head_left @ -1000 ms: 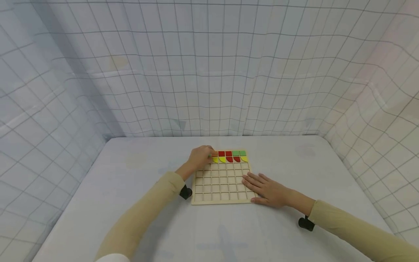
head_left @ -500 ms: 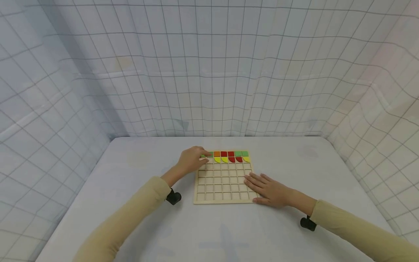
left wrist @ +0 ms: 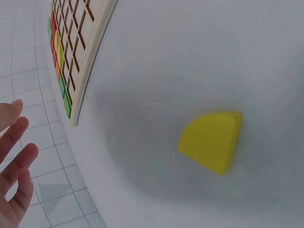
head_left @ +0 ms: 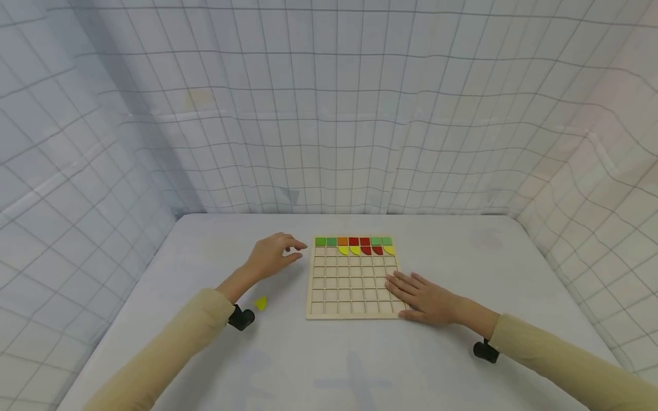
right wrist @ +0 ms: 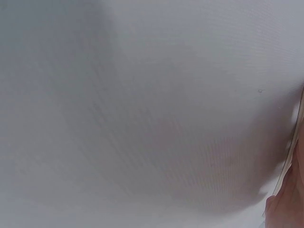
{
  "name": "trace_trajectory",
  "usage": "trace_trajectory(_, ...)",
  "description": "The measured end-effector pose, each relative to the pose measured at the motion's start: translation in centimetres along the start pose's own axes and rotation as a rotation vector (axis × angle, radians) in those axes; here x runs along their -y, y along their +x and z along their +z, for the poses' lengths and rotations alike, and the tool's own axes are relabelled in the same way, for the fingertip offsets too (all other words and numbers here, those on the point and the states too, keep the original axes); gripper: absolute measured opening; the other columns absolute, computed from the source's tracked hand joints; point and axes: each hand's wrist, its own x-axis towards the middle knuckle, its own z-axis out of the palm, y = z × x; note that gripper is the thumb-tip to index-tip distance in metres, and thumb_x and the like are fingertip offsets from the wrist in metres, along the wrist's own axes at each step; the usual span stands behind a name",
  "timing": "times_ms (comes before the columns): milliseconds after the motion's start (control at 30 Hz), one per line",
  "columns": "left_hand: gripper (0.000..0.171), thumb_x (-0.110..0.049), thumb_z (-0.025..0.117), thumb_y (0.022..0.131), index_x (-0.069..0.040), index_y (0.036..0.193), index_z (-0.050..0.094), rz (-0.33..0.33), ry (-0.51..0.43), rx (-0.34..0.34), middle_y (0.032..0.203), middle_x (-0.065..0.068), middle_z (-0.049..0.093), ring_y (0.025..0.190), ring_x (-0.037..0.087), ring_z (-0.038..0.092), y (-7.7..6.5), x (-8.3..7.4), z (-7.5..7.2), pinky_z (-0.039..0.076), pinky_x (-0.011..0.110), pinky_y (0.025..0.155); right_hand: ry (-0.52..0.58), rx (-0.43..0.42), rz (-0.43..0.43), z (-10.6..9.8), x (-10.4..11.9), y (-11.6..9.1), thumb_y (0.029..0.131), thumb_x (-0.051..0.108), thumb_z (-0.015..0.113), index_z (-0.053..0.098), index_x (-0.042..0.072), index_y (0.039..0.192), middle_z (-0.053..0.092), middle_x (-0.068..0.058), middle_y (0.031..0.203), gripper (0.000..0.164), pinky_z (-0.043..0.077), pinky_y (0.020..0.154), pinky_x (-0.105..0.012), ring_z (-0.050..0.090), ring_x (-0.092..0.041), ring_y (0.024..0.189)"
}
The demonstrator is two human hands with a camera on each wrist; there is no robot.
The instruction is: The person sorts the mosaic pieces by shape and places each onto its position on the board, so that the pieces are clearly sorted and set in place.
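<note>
A wooden grid board (head_left: 343,290) lies on the table. Its far row holds square tiles in green, orange and red; below it, yellow and red quarter-circle tiles (head_left: 366,250) fill the right part of the second row. My left hand (head_left: 272,255) is off the board's left side, fingers loosely bent with nothing between them. A yellow quarter-circle block (left wrist: 211,141) lies on the table below that hand's wrist, also seen as a small yellow block (head_left: 261,303) in the head view. My right hand (head_left: 424,298) rests flat on the board's lower right edge, fingers spread.
The white table (head_left: 339,365) extends around the board. Sheets with a dark grid pattern (head_left: 329,114) hang behind it and at both sides. A black wrist camera (head_left: 241,318) sits under the left wrist, another black camera (head_left: 485,351) under the right.
My left hand has drawn away from the board's far left corner, moving left. The green tiles there and the loose yellow block have come into sight. My right hand has stayed put.
</note>
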Motion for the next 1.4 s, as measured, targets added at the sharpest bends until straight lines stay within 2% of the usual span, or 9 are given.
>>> trace_trajectory(267, 0.024, -0.023, 0.072, 0.086, -0.015, 0.109, 0.074, -0.014, -0.004, 0.039, 0.1, -0.001, 0.072, 0.086, 0.018, 0.064, -2.2, 1.6, -1.3, 0.051, 0.028, 0.066, -0.001, 0.006, -0.002, 0.0, -0.1, -0.1, 0.1, 0.048, 0.039, 0.022, 0.008, 0.153, 0.021, -0.012, 0.16, 0.069, 0.026, 0.112, -0.058, 0.02, -0.034, 0.147)
trace_trajectory(367, 0.026, -0.022, 0.071, 0.086, -0.014, 0.111, 0.073, -0.015, -0.025, 0.075, 0.102, -0.001, 0.072, 0.086, 0.019, 0.064, -3.3, 2.2, -1.5, 0.051, 0.028, 0.066, -0.004, 0.029, 0.011, -0.1, -0.2, 0.0, 0.101, 0.05, 0.037, 0.021, 0.009, 0.154, 0.018, -0.01, 0.161, 0.069, 0.023, 0.114, -0.057, 0.017, -0.033, 0.148)
trace_trajectory(500, 0.028, -0.023, 0.071, 0.086, -0.015, 0.113, 0.072, -0.055, -0.049, 0.118, 0.103, -0.003, 0.071, 0.087, 0.018, 0.062, -4.9, 2.7, -1.4, 0.049, 0.027, 0.067, 0.008, 0.044, 0.017, 0.1, -0.2, 0.0, 0.101, 0.049, 0.037, 0.02, 0.008, 0.154, 0.017, -0.011, 0.161, 0.069, 0.022, 0.114, -0.057, 0.015, -0.033, 0.148)
trace_trajectory(733, 0.03, -0.022, 0.071, 0.086, -0.017, 0.116, 0.071, -0.111, -0.071, 0.1, 0.1, -0.004, 0.071, 0.086, 0.015, 0.062, -8.0, 3.5, -0.5, 0.048, 0.025, 0.066, 0.006, 0.015, 0.004, 0.8, 0.0, -0.3, 0.101, 0.049, 0.037, 0.021, 0.007, 0.153, 0.019, -0.012, 0.16, 0.069, 0.025, 0.113, -0.058, 0.018, -0.035, 0.147)
trace_trajectory(867, 0.028, -0.021, 0.072, 0.085, -0.016, 0.113, 0.072, -0.145, -0.08, 0.043, 0.094, -0.003, 0.071, 0.083, 0.016, 0.061, -9.5, 3.7, -0.2, 0.046, 0.024, 0.063, -0.006, -0.007, -0.006, 0.9, 0.0, -0.3, 0.101, 0.049, 0.037, 0.023, 0.007, 0.153, 0.021, -0.012, 0.16, 0.068, 0.027, 0.112, -0.058, 0.02, -0.035, 0.147)
trace_trajectory(967, 0.027, -0.02, 0.073, 0.084, -0.015, 0.11, 0.073, -0.213, -0.113, -0.018, 0.087, -0.003, 0.071, 0.08, 0.016, 0.06, -10.3, 3.5, 0.1, 0.044, 0.024, 0.06, -0.007, -0.016, -0.012, 0.9, 0.0, -0.3, 0.101, 0.049, 0.037, 0.023, 0.007, 0.153, 0.022, -0.012, 0.16, 0.068, 0.027, 0.111, -0.058, 0.021, -0.035, 0.146)
trace_trajectory(1067, 0.026, -0.021, 0.073, 0.084, -0.015, 0.109, 0.073, -0.3, -0.171, -0.047, 0.082, -0.004, 0.068, 0.078, 0.015, 0.057, -10.9, 3.0, 0.5, 0.042, 0.022, 0.055, -0.011, -0.028, -0.018, 0.9, 0.0, -0.3, 0.101, 0.049, 0.037, 0.023, 0.007, 0.153, 0.023, -0.013, 0.159, 0.068, 0.028, 0.11, -0.059, 0.022, -0.035, 0.146)
trace_trajectory(1200, 0.029, -0.027, 0.074, 0.083, -0.015, 0.109, 0.073, -0.391, -0.203, -0.037, 0.079, -0.006, 0.067, 0.073, 0.01, 0.052, -11.7, 2.4, 1.1, 0.04, 0.021, 0.052, -0.002, -0.046, -0.022, 0.9, -0.1, -0.2, 0.101, 0.048, 0.038, 0.024, 0.007, 0.153, 0.023, -0.013, 0.159, 0.068, 0.028, 0.11, -0.059, 0.023, -0.035, 0.145)
trace_trajectory(1400, 0.04, -0.034, 0.078, 0.078, -0.011, 0.11, 0.071, -0.447, -0.192, -0.021, 0.073, -0.007, 0.063, 0.06, 0.006, 0.047, -12.7, 1.9, 1.2, 0.038, 0.022, 0.05, 0.014, -0.021, -0.008, 0.6, -0.2, 0.0, 0.101, 0.05, 0.037, 0.022, 0.008, 0.153, 0.02, -0.011, 0.16, 0.069, 0.025, 0.112, -0.059, 0.02, -0.034, 0.147)
